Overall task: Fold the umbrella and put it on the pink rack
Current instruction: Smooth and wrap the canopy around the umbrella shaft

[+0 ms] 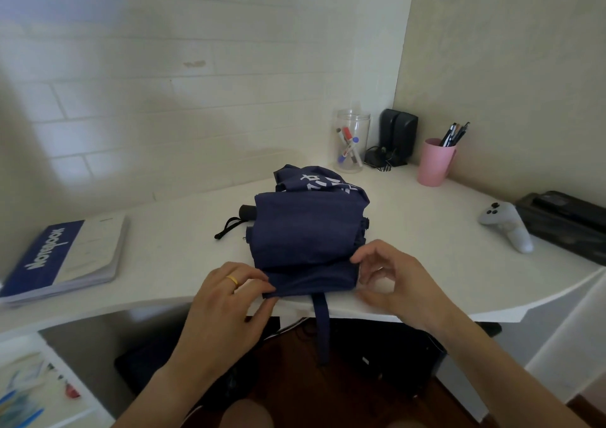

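A navy blue umbrella [308, 227] with white lettering lies collapsed on the white desk [170, 257], its canopy flattened into folds. Its black handle [247, 212] with a wrist strap points left. The closing strap [321, 326] hangs down over the desk's front edge. My left hand [229, 296], wearing a gold ring, pinches the left end of the nearest fold. My right hand [390, 277] pinches the right end of the same fold with its fingertips. No pink rack is in view.
A blue notebook [65, 257] lies at the left. At the back stand a clear jar of markers [352, 141], black speakers [398, 136] and a pink cup of pens [434, 162]. A white game controller [506, 226] and a black case [564, 224] sit at the right.
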Motion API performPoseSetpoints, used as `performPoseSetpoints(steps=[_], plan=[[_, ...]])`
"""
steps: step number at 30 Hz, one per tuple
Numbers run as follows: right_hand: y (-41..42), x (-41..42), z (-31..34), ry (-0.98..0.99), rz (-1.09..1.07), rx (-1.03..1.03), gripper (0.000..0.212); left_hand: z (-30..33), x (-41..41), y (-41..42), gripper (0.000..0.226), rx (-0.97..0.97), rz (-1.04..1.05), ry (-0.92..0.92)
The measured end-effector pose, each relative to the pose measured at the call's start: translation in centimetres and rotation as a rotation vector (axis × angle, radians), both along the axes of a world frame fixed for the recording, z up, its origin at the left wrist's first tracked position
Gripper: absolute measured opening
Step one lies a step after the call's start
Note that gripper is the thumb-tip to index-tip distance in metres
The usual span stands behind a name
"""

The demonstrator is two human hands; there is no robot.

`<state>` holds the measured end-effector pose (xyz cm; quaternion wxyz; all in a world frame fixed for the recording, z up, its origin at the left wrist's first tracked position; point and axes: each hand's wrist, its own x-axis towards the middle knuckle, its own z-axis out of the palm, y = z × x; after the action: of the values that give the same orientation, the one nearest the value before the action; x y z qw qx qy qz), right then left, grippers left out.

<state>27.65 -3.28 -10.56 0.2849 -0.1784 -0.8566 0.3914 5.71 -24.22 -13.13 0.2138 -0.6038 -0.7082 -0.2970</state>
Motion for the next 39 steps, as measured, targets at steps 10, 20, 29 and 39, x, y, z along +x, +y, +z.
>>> performPoseSetpoints(steps=[10,20,29,39], plan=[[1.5,-1.2,-0.8,-0.026,-0.063,0.284,0.023,0.5,2.6,3.7,0.017,-0.038,-0.157,0.193],[0.8,-0.3,-0.5,0.009,0.016,0.141,0.018,0.3,3.8,3.3,0.021,0.061,-0.100,-0.101],[0.2,-0.7,-0.7,0.071,0.001,0.115,0.015,0.1,4.6,4.9,0.014,0.073,-0.073,0.139],[-0.2,-0.6,-0.9,0.133,-0.054,0.112,0.024,0.4,4.4,4.7,0.019,0.106,-0.048,-0.029]])
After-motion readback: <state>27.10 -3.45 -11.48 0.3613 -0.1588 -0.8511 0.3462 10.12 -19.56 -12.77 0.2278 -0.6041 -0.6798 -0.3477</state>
